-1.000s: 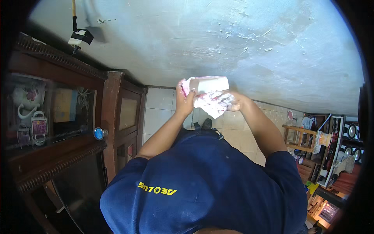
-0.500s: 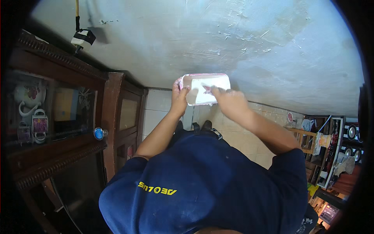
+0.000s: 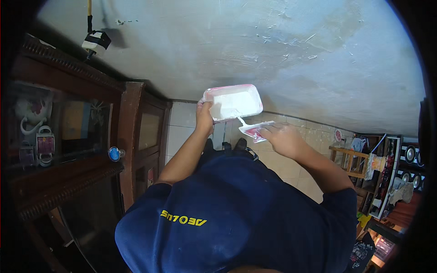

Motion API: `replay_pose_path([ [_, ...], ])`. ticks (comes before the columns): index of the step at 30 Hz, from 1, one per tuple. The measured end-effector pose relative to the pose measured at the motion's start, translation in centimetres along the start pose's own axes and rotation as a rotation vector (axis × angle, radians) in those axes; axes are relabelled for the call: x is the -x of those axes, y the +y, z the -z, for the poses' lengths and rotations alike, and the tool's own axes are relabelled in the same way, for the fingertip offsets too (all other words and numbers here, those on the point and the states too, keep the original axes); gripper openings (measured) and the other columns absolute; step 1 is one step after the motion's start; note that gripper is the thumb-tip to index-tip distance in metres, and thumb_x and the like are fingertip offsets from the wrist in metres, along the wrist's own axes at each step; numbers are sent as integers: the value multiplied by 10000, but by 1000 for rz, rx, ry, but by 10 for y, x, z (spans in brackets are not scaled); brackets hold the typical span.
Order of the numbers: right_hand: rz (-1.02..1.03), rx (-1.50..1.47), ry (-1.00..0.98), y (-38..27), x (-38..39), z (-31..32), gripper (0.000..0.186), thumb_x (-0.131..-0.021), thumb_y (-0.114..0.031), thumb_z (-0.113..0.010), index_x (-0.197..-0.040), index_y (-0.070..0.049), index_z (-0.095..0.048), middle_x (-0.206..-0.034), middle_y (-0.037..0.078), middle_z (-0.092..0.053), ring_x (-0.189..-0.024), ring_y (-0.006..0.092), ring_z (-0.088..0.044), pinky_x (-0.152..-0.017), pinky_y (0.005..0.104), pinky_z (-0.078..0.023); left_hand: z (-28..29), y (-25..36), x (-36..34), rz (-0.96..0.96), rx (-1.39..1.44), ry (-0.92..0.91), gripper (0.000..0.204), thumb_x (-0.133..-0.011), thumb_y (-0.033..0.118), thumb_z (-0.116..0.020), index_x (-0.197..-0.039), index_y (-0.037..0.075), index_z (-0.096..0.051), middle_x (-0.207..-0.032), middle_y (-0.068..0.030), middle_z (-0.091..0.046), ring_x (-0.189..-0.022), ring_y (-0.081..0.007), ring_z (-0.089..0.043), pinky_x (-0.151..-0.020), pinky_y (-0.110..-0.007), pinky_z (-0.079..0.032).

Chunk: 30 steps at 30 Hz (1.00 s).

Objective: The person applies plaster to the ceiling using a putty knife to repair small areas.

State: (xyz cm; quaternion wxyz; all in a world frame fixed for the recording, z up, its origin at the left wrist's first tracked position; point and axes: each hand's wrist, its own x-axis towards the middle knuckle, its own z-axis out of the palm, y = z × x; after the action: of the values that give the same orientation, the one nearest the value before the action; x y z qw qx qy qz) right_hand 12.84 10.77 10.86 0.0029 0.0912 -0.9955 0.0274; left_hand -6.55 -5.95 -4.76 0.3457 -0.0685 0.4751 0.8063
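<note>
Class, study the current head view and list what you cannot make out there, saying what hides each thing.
All in the head view:
- Left hand: most of its fingers, behind the tub.
- Tub's underside: turned away from the camera.
- Flat pink-and-white piece: its gripped part, covered by the right hand.
- Wooden cabinet: its far left, lost in the picture's dark rim.
- Cable: its upper end, cut off by the top edge.
</note>
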Motion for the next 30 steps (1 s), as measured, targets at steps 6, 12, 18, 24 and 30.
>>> replay_pose_path([
  [6, -563, -582, 274, 21, -1, 6, 220, -864, -103, -611, -1075, -38, -614, -847, 191, -676, -745, 323, -673, -669, 356, -519, 21, 10, -5, -212, -50, -30, 449, -822, 91, -505, -1260, 6, -455, -1121, -106, -573, -997, -176, -579, -882, -314, -471],
  [12, -637, -847, 524, -1, -47, -42, 236, -878, -69, -589, -1104, -12, -626, -962, 190, -683, -837, 318, -677, -761, 340, -522, 13, 10, 1, -194, -84, -35, 498, -824, 95, -525, -1300, 5, -408, -1184, -126, -542, -1068, -201, -550, -950, -332, -436],
  [18, -166, -216, 342, -17, -35, -70, 400, -711, -6, -590, -1099, -70, -662, -1151, 101, -664, -1034, 294, -644, -867, 388, -533, 17, 4, 0, -156, -15, -15, 481, -833, 106, -529, -1286, -10, -417, -1185, -134, -545, -1062, -200, -554, -932, -332, -446],
  [24, -37, -126, 181, -15, -3, -64, 365, -729, -56, -610, -1088, -91, -663, -1220, 84, -635, -1128, 244, -612, -930, 380, -512, 18, 1, 3, -70, -22, 25, 371, -841, 112, -498, -1187, -22, -508, -1058, -128, -604, -959, -202, -600, -832, -339, -485],
  [30, 18, -160, 93, 2, 27, -61, 436, -681, -6, -619, -1108, -85, -660, -1236, 95, -630, -1133, 268, -611, -986, 395, -496, 19, -3, 3, 72, 33, 104, 370, -828, 139, -502, -1171, 4, -531, -1031, -110, -614, -906, -200, -618, -783, -332, -503],
])
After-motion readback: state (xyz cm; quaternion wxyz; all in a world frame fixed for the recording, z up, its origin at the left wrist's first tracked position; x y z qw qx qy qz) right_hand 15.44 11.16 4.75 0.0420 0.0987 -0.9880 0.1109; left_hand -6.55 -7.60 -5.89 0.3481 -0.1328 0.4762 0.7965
